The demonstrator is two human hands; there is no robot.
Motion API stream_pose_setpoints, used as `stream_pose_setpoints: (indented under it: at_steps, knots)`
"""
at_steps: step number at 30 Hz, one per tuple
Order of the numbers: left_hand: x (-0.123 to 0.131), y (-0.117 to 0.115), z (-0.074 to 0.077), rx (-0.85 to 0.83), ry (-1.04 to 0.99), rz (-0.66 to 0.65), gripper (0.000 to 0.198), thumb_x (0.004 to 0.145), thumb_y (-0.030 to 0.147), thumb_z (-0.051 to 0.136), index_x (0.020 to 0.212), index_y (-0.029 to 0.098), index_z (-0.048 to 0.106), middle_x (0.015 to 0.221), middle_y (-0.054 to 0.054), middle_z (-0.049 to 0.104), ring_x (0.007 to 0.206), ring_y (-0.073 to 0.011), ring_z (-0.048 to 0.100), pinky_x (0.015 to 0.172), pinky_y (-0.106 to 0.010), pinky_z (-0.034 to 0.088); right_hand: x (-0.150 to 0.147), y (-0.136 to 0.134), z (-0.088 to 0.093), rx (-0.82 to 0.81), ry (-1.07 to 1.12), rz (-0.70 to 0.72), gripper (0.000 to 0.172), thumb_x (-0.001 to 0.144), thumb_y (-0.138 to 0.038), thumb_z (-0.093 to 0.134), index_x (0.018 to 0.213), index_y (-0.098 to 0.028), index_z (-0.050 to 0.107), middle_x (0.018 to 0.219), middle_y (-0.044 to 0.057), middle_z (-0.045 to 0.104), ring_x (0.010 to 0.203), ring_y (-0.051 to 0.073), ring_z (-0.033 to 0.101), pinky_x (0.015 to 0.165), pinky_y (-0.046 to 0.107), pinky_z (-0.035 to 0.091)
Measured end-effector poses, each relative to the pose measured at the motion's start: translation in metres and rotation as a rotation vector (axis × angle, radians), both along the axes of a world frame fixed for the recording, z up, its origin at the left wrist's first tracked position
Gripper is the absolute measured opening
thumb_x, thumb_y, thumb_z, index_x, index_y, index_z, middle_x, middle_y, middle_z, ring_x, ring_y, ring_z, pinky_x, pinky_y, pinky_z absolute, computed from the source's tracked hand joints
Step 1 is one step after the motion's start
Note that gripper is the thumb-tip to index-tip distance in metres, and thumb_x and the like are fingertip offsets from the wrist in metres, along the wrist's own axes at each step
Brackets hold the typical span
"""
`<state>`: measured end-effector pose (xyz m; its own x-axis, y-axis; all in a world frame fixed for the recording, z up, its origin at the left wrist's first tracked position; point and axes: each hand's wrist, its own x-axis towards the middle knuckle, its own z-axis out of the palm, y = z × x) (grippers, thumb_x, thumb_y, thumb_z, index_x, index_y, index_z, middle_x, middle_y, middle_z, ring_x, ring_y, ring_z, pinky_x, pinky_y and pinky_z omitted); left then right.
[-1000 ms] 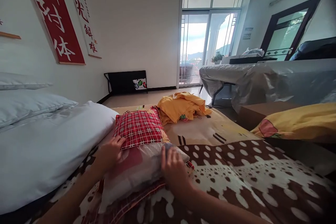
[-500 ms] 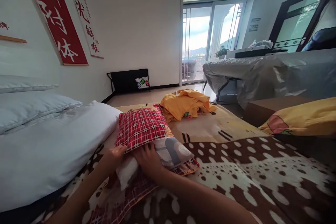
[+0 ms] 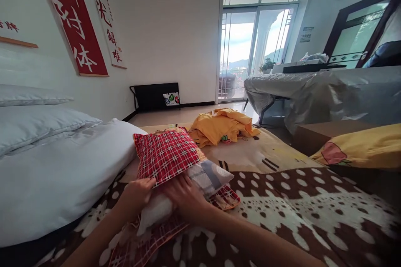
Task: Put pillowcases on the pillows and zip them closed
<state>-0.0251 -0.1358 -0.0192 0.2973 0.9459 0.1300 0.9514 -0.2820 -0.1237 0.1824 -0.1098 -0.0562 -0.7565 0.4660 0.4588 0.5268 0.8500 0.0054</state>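
Note:
A red plaid pillowcase (image 3: 169,153) lies on the bed with its opening toward me. Partly inside it is a small grey and white patterned pillow (image 3: 206,175), whose right corner sticks out. My left hand (image 3: 140,190) pinches the near left edge of the pillowcase. With fingers stretched out, my right hand (image 3: 186,198) presses on the pillow at the opening; its fingertips are hidden under the plaid edge. A lower plaid flap of the pillowcase spreads out beneath the pillow.
Large white pillows (image 3: 72,167) are piled at the left. A crumpled yellow cloth (image 3: 222,125) lies beyond the pillowcase on the brown and cream blanket (image 3: 300,208). A yellow pillow (image 3: 366,148) rests at the right by a cardboard box (image 3: 322,133). A plastic-covered table (image 3: 282,83) stands behind.
The pillowcase's far left corner has shifted left and its top lies more spread. My right hand remains at the opening with its fingers straighter. My left hand still grips the edge.

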Motion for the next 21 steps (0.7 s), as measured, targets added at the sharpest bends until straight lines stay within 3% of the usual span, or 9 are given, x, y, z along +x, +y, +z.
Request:
stream_pose_setpoints:
  at_steps: [2, 3, 6, 8, 10, 13, 17, 21]
  knots:
    - [-0.006, 0.001, 0.001, -0.008, 0.060, -0.005, 0.024, 0.081, 0.006, 0.037, 0.083, 0.018, 0.058, 0.086, -0.005, 0.065, 0.081, -0.0201, 0.061, 0.069, -0.030, 0.042, 0.034, -0.007, 0.009, -0.104, -0.019, 0.075, 0.039, 0.082, -0.040, 0.057, 0.119, -0.026, 0.057, 0.125, 0.007, 0.056, 0.118, 0.024, 0.047, 0.100, 0.039, 0.036]
    - [-0.006, 0.001, 0.001, 0.009, 0.099, -0.024, 0.025, 0.080, 0.006, 0.038, 0.082, 0.018, 0.059, 0.087, -0.006, 0.065, 0.083, -0.0216, 0.060, 0.072, -0.033, 0.043, 0.052, -0.006, 0.015, -0.150, 0.030, 0.000, 0.032, 0.084, -0.040, 0.054, 0.111, -0.025, 0.061, 0.119, 0.006, 0.059, 0.115, 0.022, 0.051, 0.098, 0.036, 0.038]
    - [0.006, 0.003, 0.007, 0.110, 0.172, -0.092, 0.021, 0.079, 0.008, 0.042, 0.080, 0.016, 0.061, 0.091, -0.009, 0.062, 0.090, -0.0262, 0.057, 0.080, -0.041, 0.044, 0.093, 0.014, 0.025, -0.236, 0.217, -0.499, 0.034, 0.090, -0.041, 0.045, 0.111, -0.019, 0.060, 0.111, 0.011, 0.064, 0.103, 0.024, 0.058, 0.091, 0.037, 0.040]
    - [0.023, 0.009, 0.014, 0.186, 0.158, -0.112, 0.018, 0.079, 0.010, 0.044, 0.084, 0.015, 0.061, 0.096, -0.011, 0.061, 0.093, -0.0276, 0.055, 0.082, -0.043, 0.045, 0.102, 0.027, 0.023, -0.376, 0.172, -0.642, 0.050, 0.087, -0.048, 0.047, 0.124, -0.015, 0.051, 0.109, 0.014, 0.064, 0.098, 0.027, 0.060, 0.083, 0.038, 0.043]
    - [0.044, 0.022, 0.021, 0.232, 0.124, -0.130, 0.022, 0.080, 0.010, 0.045, 0.096, 0.015, 0.059, 0.098, -0.011, 0.060, 0.093, -0.0269, 0.056, 0.080, -0.042, 0.047, 0.092, 0.029, 0.014, -0.497, 0.100, -0.588, 0.060, 0.084, -0.050, 0.051, 0.130, -0.013, 0.045, 0.107, 0.015, 0.064, 0.096, 0.028, 0.060, 0.079, 0.036, 0.044]
    - [0.073, 0.051, 0.032, 0.247, 0.102, -0.174, 0.029, 0.084, 0.011, 0.044, 0.111, 0.016, 0.054, 0.100, -0.011, 0.061, 0.092, -0.0257, 0.058, 0.072, -0.037, 0.049, 0.058, 0.016, 0.001, -0.432, 0.154, -0.503, 0.063, 0.076, -0.044, 0.061, 0.128, -0.012, 0.046, 0.116, 0.015, 0.059, 0.106, 0.027, 0.055, 0.088, 0.036, 0.042]
    - [0.099, 0.089, 0.044, 0.245, 0.103, -0.234, 0.025, 0.087, 0.012, 0.040, 0.106, 0.016, 0.056, 0.099, -0.012, 0.063, 0.088, -0.0243, 0.063, 0.065, -0.032, 0.050, 0.018, -0.004, 0.000, -0.285, 0.101, -0.393, 0.067, 0.068, -0.036, 0.067, 0.127, -0.012, 0.046, 0.124, 0.016, 0.052, 0.111, 0.029, 0.049, 0.093, 0.039, 0.041]
    - [0.117, 0.103, 0.045, 0.195, 0.124, -0.312, 0.020, 0.088, 0.012, 0.042, 0.096, 0.015, 0.059, 0.087, -0.011, 0.068, 0.081, -0.0261, 0.066, 0.065, -0.035, 0.051, 0.001, -0.001, 0.005, -0.208, 0.019, -0.292, 0.070, 0.066, -0.031, 0.068, 0.129, -0.010, 0.044, 0.127, 0.019, 0.048, 0.112, 0.031, 0.047, 0.093, 0.042, 0.042]
